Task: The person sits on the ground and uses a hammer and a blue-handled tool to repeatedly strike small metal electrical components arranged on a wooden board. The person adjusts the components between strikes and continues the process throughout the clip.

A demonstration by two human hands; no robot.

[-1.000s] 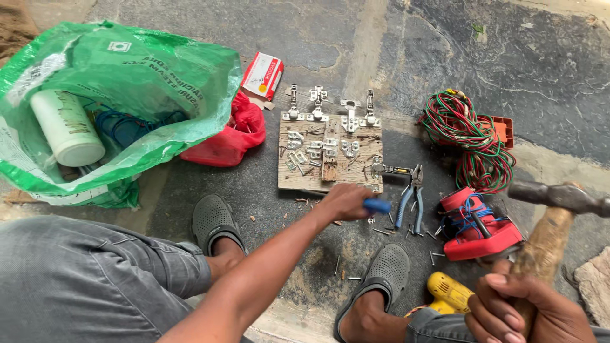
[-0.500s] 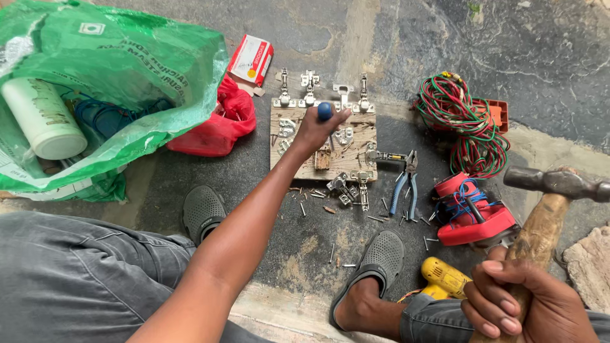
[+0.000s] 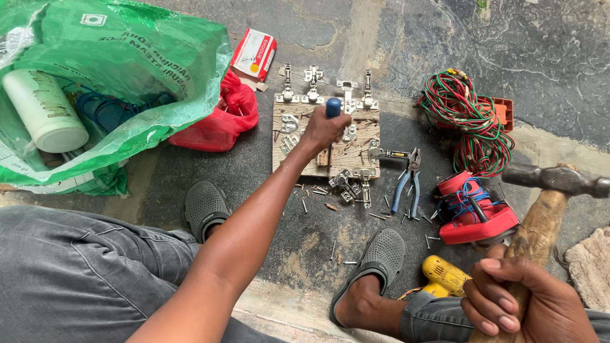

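Observation:
My left hand (image 3: 323,130) reaches out over a worn wooden board (image 3: 365,130) and grips a tool with a blue handle (image 3: 333,106), held upright. Metal cabinet hinges (image 3: 312,83) line the board's far edge, and more hinges (image 3: 348,181) lie at its near edge. My right hand (image 3: 530,303) at the lower right is closed around the wooden shaft of a hammer (image 3: 545,213), whose dark steel head (image 3: 556,180) points left and right above it.
Blue-handled pliers (image 3: 406,182) and scattered nails (image 3: 387,216) lie right of the board. A red power tool (image 3: 473,209), coiled red-green wire (image 3: 470,114) and a yellow tool (image 3: 446,274) sit right. A green bag (image 3: 127,76) with a white can (image 3: 44,111), red bag (image 3: 219,121), small box (image 3: 254,54) left.
My left hand picked up the blue-handled tool from beside the pliers and carried it onto the far part of the board. The right hand keeps holding the hammer.

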